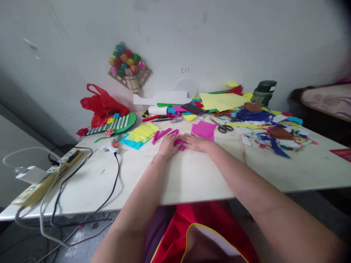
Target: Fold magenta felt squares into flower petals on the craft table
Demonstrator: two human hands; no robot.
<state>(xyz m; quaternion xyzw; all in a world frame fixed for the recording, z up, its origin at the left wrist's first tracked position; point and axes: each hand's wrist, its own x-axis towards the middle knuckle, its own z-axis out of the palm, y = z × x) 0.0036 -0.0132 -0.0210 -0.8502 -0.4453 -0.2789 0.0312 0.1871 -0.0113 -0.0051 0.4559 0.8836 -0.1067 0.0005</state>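
Observation:
A small folded piece of pink crepe paper point(182, 147) lies on the table between my hands, partly hidden under them. My left hand point(169, 145) has its fingers bent and closed on the paper's left side. From the right, my right hand point(196, 143) lies flat with outstretched fingers over the paper's other edge. Flat pink paper squares point(206, 130) sit just beyond my right hand. Narrow folded pink strips point(161, 135) rest to the left of my left hand, near yellow paper squares point(144, 132) and blue paper point(135, 142).
Black-handled scissors point(225, 128) lie right of the pink squares. Coloured scraps point(274, 135) heap up at the right, before a green bottle point(264, 92). At left are a hot glue gun point(112, 145) with its cord, a power strip point(49, 175) and a red plastic bag point(100, 106).

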